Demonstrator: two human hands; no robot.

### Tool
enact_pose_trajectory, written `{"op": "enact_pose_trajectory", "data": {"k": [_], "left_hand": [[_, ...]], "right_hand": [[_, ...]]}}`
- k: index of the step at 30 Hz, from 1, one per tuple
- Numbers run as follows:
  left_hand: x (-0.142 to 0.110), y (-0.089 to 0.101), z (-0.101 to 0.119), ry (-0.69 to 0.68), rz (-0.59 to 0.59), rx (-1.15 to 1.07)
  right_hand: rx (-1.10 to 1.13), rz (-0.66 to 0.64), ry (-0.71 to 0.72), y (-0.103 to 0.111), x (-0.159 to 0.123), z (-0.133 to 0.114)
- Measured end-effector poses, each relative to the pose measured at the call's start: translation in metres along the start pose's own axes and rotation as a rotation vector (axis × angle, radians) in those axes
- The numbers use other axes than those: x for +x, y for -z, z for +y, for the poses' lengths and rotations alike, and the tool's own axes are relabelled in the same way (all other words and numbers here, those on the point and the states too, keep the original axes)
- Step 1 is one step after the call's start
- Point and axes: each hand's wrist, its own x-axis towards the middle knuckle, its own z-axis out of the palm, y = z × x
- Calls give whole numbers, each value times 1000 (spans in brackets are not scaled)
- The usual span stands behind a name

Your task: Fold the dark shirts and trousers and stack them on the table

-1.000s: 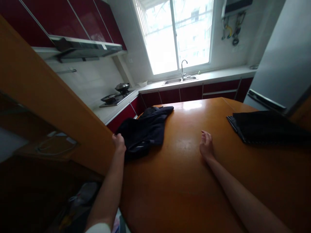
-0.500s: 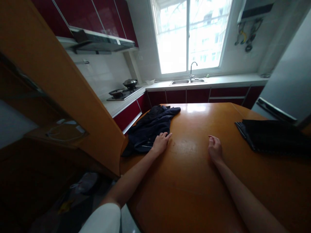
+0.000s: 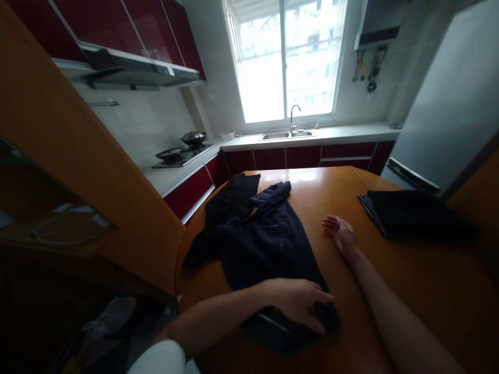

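A dark navy garment (image 3: 268, 241) lies stretched across the wooden table (image 3: 366, 306), its near end close to me. My left hand (image 3: 298, 302) is closed on that near end, thumb and index finger around a bunch of the cloth; motion blurs it a little. Whether the garment is a shirt or something else I cannot tell. Past it, at the far left, lies a second black garment (image 3: 230, 200), partly covered by the navy one. My right hand (image 3: 342, 236) rests on the table to the right of the cloth, fingers loosely bent and apart, holding nothing.
Folded black clothes (image 3: 413, 215) lie at the table's right side. An orange wooden partition (image 3: 128, 208) stands along the left. Beyond are a stove with a lidded pan (image 3: 194, 138), a sink (image 3: 276, 136) under the window, and a fridge (image 3: 452, 104) at right.
My left hand has pulled the navy garment off the pile at left, toward me and rightward, spreading it out. The black garment beneath now shows. My right hand has barely moved; the view has shifted right.
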Motion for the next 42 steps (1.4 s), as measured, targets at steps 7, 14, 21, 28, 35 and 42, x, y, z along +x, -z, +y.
{"op": "enact_pose_trajectory", "data": {"k": [7,14,21,28,35,42], "left_hand": [[42,93,-72,332,742,236],[84,153,-153,648,904,144],[109,134,-160,411,882,-175],[70,138,-150,276,1017,-400],[8,176,-164,420,1240,-192],[-49,160,-200,686,1137,44]], "right_hand": [[-512,27,180,1,-6,-7],[-812,-243,289,-33,-36,-5],[-683,-357,242,-46,-40,3],[-884,-46,265,-33,-27,7],[-1149,-115,224,-75,-14,10],[-1321,-127,122,-131,28,17]]}}
